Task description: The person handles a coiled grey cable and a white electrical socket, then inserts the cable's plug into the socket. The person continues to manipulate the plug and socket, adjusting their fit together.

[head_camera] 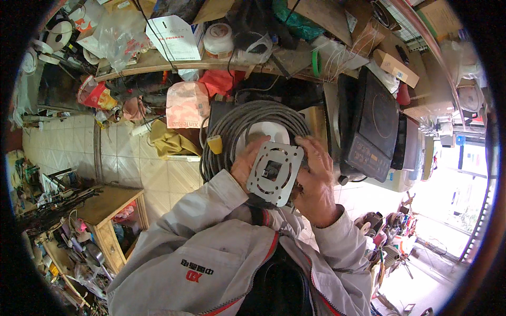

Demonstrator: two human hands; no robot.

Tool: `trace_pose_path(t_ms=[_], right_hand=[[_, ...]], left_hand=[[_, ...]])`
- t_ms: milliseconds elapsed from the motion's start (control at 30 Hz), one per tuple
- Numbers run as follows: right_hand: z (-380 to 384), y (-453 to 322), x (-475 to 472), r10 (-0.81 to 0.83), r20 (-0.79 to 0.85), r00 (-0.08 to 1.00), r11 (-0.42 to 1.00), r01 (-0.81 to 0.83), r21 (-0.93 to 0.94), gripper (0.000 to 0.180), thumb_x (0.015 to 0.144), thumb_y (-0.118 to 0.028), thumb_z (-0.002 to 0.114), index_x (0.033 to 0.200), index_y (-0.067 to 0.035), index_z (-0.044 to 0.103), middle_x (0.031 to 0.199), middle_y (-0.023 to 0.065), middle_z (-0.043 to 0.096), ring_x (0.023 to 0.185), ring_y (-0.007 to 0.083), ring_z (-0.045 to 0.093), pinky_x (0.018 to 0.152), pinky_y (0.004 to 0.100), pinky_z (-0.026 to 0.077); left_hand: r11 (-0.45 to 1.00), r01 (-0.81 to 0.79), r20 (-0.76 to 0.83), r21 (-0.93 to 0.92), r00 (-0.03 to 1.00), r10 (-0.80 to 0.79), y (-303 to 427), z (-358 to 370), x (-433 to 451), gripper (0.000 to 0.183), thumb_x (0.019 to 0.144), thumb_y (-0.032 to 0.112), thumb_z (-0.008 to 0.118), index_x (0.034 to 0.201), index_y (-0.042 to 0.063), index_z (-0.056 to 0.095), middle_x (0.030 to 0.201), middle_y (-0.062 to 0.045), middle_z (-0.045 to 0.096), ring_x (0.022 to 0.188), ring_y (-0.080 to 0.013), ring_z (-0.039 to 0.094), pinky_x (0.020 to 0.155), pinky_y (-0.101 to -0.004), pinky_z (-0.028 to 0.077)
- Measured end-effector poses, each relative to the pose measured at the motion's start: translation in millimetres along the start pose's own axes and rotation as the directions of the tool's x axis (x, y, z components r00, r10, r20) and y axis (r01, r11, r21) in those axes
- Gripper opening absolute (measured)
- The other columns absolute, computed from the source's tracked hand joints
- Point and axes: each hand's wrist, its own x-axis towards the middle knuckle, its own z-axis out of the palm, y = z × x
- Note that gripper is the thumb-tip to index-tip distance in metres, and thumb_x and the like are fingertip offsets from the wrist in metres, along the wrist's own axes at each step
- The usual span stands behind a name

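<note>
A flat metal mounting plate (275,173) with curved slots and a square central opening is held up between both hands, close to the camera. My left hand (246,162) grips its edge on the picture's left, and my right hand (315,177) is at the opposite edge, fingers curled behind it. What the fingers touch behind the plate is hidden. Just beyond the hands lies a large coil of dark cable (229,130) with a yellow plug or tag (215,144) on it. A white round object (269,132) shows inside the coil.
An induction cooktop (373,126) stands tilted right of the coil. Behind runs a cluttered shelf (158,65) with a white jar (218,39), cartons and plastic bags. A wooden stand (114,205) is at lower left. Loose items crowd the floor at lower right.
</note>
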Motion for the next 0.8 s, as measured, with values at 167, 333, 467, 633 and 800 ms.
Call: trace_pose_path(t_ms=[167, 333, 467, 633, 800], right_hand=[[-0.5, 9.7, 5.3, -0.071, 0.098, 0.993, 0.997, 0.074, -0.029, 0.038, 0.062, -0.006, 0.071, 0.100, -0.006, 0.075, 0.143, 0.0203, 0.052, 0.130, 0.0425, 0.051, 0.104, 0.0536, 0.040], [11.9, 21.9, 2.0, -0.025, 0.092, 0.995, 0.999, 0.027, -0.021, 0.039, 0.062, -0.015, 0.076, 0.101, -0.009, 0.076, 0.141, 0.0163, 0.053, 0.127, 0.0394, 0.052, 0.105, 0.0540, 0.039], [6.4, 7.9, 10.9, -0.039, 0.118, 0.992, 0.993, 0.052, -0.110, 0.041, 0.065, -0.019, 0.076, 0.104, -0.009, 0.075, 0.141, 0.0151, 0.054, 0.127, 0.0378, 0.052, 0.107, 0.0549, 0.036], [1.5, 15.2, 13.8, -0.142, 0.168, 0.975, 0.958, 0.178, -0.225, 0.036, 0.071, -0.016, 0.073, 0.106, -0.007, 0.074, 0.142, 0.0154, 0.052, 0.127, 0.0377, 0.053, 0.107, 0.0562, 0.037], [4.5, 31.4, 12.7, -0.154, 0.196, 0.969, 0.982, 0.172, -0.082, 0.033, 0.072, -0.014, 0.072, 0.104, -0.007, 0.074, 0.143, 0.0155, 0.052, 0.121, 0.0379, 0.057, 0.101, 0.0507, 0.045]], left_hand=[[0.881, -0.148, 0.066, 0.449, 0.989, 0.133, -12.8, -18.7, 3.7, 0.075, 0.072, 0.022, 0.086, 0.139, 0.007, 0.056, 0.144, -0.021, 0.052, 0.136, -0.0365, 0.050, 0.112, -0.0438, 0.044], [0.645, -0.329, 0.198, 0.690, 0.943, 0.269, 4.1, -4.0, 0.8, 0.069, 0.071, 0.021, 0.086, 0.135, 0.009, 0.061, 0.146, -0.019, 0.049, 0.140, -0.0364, 0.045, 0.115, -0.0435, 0.041], [0.916, -0.181, -0.004, 0.359, 0.981, 0.195, 4.3, 14.9, -2.0, 0.048, 0.095, 0.020, 0.065, 0.141, 0.012, 0.054, 0.136, -0.008, 0.059, 0.121, -0.0235, 0.060, 0.103, -0.0378, 0.051], [0.841, -0.250, 0.155, 0.481, 0.968, 0.199, 0.6, 0.1, 0.4, 0.048, 0.094, 0.013, 0.063, 0.142, 0.013, 0.054, 0.140, -0.009, 0.055, 0.130, -0.0244, 0.054, 0.106, -0.0382, 0.050], [0.959, 0.165, -0.081, -0.231, 0.979, -0.188, 21.2, 26.4, -1.5, 0.057, 0.097, 0.007, 0.056, 0.152, 0.015, 0.039, 0.138, -0.012, 0.056, 0.126, -0.0266, 0.058, 0.100, -0.0412, 0.055]])
